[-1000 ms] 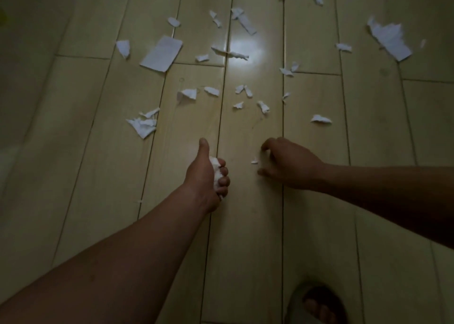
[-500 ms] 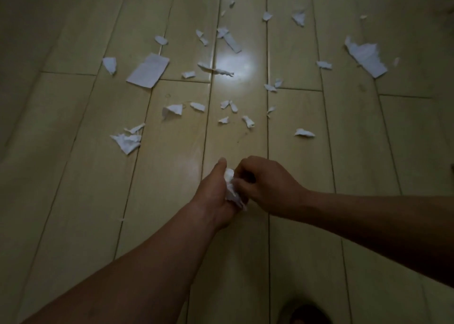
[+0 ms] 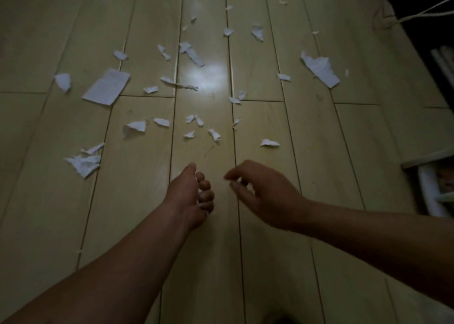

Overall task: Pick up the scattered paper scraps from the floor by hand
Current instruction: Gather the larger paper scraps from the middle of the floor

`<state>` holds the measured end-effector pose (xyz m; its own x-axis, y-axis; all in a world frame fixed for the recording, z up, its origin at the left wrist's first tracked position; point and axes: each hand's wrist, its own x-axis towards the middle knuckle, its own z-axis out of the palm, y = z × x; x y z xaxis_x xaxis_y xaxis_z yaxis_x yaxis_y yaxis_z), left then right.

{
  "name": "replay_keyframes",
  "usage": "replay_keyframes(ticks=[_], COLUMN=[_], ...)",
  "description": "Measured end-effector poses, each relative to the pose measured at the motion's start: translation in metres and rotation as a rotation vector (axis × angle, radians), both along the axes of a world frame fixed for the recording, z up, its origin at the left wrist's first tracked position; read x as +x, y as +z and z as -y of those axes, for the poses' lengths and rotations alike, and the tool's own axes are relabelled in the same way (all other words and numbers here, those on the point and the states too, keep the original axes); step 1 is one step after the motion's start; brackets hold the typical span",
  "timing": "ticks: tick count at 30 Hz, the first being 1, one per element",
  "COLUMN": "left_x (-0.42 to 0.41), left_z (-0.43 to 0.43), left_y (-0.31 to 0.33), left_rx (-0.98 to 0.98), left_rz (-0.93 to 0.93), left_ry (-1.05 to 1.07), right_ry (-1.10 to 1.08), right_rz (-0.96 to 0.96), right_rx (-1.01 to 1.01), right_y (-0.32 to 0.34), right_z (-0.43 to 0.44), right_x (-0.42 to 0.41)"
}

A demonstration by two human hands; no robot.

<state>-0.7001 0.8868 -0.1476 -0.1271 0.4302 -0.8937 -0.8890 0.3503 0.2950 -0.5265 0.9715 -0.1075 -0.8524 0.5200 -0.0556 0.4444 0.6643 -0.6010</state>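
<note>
Paper scraps point(image 3: 137, 127) lie scattered over the pale wooden floor point(image 3: 319, 176), most of them ahead of the two hands. Among them are a flat rectangular sheet point(image 3: 106, 87) to the left, a crumpled cluster point(image 3: 84, 164) nearer on the left, a long torn piece point(image 3: 320, 69) to the right, and a small scrap point(image 3: 269, 143) just beyond the right hand. Several tiny bits sit between these, around a bright glare on the boards.

The left hand point(image 3: 190, 198) is curled into a fist, thumb pointing forward, and white paper shows between its closed fingers point(image 3: 205, 196), so it is gripping a wad of collected scraps point(image 3: 200, 191). The right hand point(image 3: 265, 196) hovers just beside it, apart from it, with fingers loosely bent and thumb and forefinger parted; nothing is visible in its grasp. Both forearms reach in from the bottom of the view. At the far right edge stand dim white objects point(image 3: 432, 191) that cannot be made out.
</note>
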Motion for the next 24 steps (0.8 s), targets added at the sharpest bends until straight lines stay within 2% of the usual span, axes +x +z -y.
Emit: replay_keyframes(ticks=[2,5,9,12,13,15,18,21,24], left_x=[-0.006,-0.011,-0.015,-0.018,-0.019,-0.02,-0.021,-0.02,-0.02], left_z=[0.008,0.021,0.034,0.034,0.033,0.031,0.032,0.036,0.04], left_y=[0.001,0.002,0.007,0.011,0.012,0.013,0.013,0.014,0.025], left_rx=[0.0,-0.013,-0.032,-0.038,-0.038,-0.035,-0.022,0.008,0.046], left_rz=[-0.022,-0.028,-0.006,-0.025,-0.03,-0.02,-0.018,0.0,0.034], left_ry=[-0.031,-0.089,-0.166,-0.183,-0.174,-0.129,-0.042,0.014,0.055], right_ry=[-0.196,-0.354,-0.269,-0.14,-0.129,-0.173,-0.234,-0.152,-0.101], right_rz=[0.067,0.255,0.607,0.675,0.678,0.609,0.328,0.141,0.089], right_rx=[0.003,0.084,0.196,0.264,0.246,0.083,-0.179,-0.284,-0.354], right_y=[-0.013,-0.026,-0.041,-0.051,-0.052,-0.048,-0.036,-0.017,-0.003], right_z=[-0.037,-0.1,-0.138,-0.13,-0.125,-0.108,-0.063,-0.007,0.03], right_x=[0.0,-0.002,-0.014,-0.019,-0.021,-0.03,-0.052,-0.076,-0.093])
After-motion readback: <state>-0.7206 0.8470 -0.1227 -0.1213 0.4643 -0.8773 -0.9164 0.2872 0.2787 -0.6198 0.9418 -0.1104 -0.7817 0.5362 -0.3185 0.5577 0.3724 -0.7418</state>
